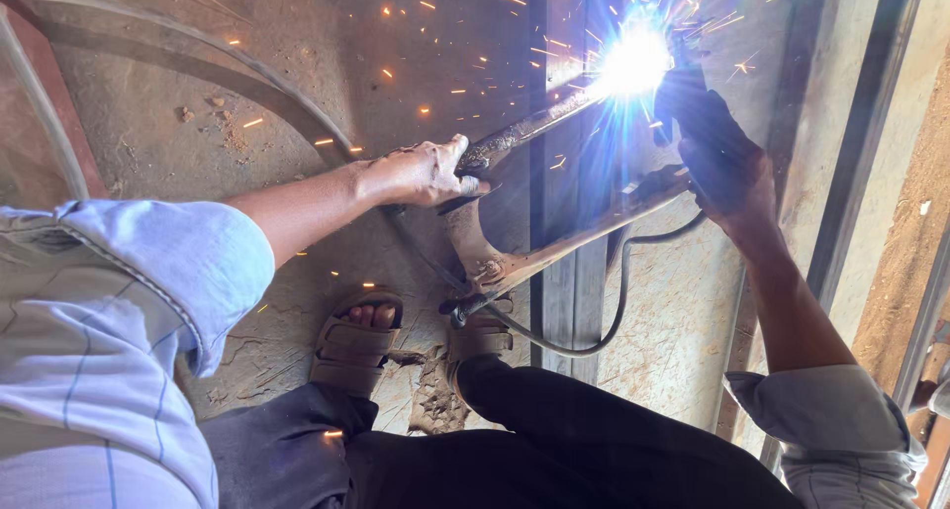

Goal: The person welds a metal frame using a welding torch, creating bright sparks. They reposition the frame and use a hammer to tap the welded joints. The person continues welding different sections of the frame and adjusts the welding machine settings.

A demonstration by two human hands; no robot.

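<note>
Left hand (421, 173): fingers wrapped round rusty metal bar (524, 131). Arc glare (633, 62) washes out the weld joint on steel frame (566, 272). Right hand (727, 168) in shadow, grip unreadable; cable (614, 311) loops below, sandalled foot (358, 343) on floor.

Rusty metal bracket (515, 262) (sparking) against grey upright bar (566, 301)

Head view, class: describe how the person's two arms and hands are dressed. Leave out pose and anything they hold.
Both arms wear pale blue sleeves with thin darker check lines, rolled up to about the elbow, leaving the forearms bare. The left hand looks bare and dusty. The right hand sits in dark shadow beside the glare, so I cannot tell whether it is gloved. No watch or rings show.
</note>
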